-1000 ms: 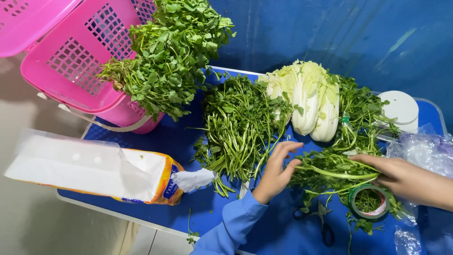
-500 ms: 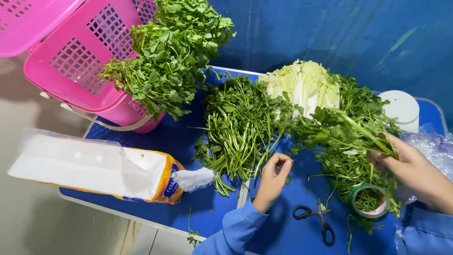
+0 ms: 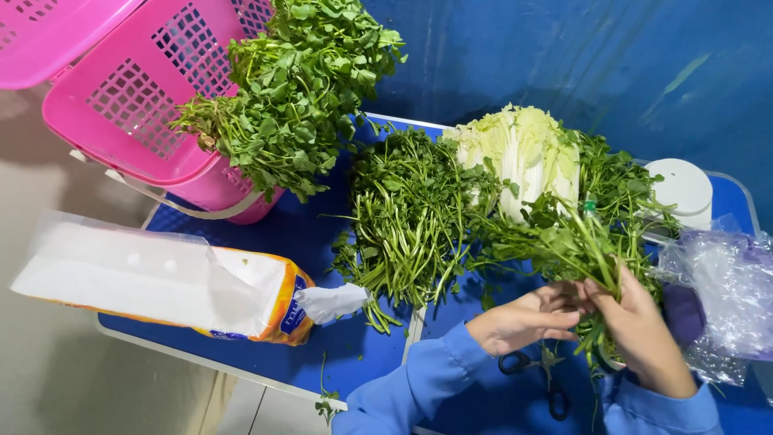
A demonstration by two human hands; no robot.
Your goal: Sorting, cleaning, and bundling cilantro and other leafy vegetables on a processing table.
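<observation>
My right hand [image 3: 640, 334] grips the stems of a leafy green bunch [image 3: 576, 234], lifted and tilted over the blue table [image 3: 298, 234]. My left hand [image 3: 527, 318] meets it from the left, fingers touching the same stems beside the right hand. Black scissors [image 3: 531, 370] lie on the table just below my hands, partly hidden by my sleeves. A napa cabbage [image 3: 523, 149] lies behind the bunch. A flat pile of thin-stemmed greens [image 3: 407, 213] lies to its left.
A pink basket [image 3: 137, 105] at the left holds a large heap of leafy greens [image 3: 298, 89]. A plastic-wrapped tissue pack [image 3: 145, 282] lies at the front left. A white round lid [image 3: 684, 189] and crumpled clear plastic [image 3: 725, 282] sit at the right.
My right hand lifted the leafy bunch off the table and drew its stems toward me. My left hand moved right from the table to join it at the stems.
</observation>
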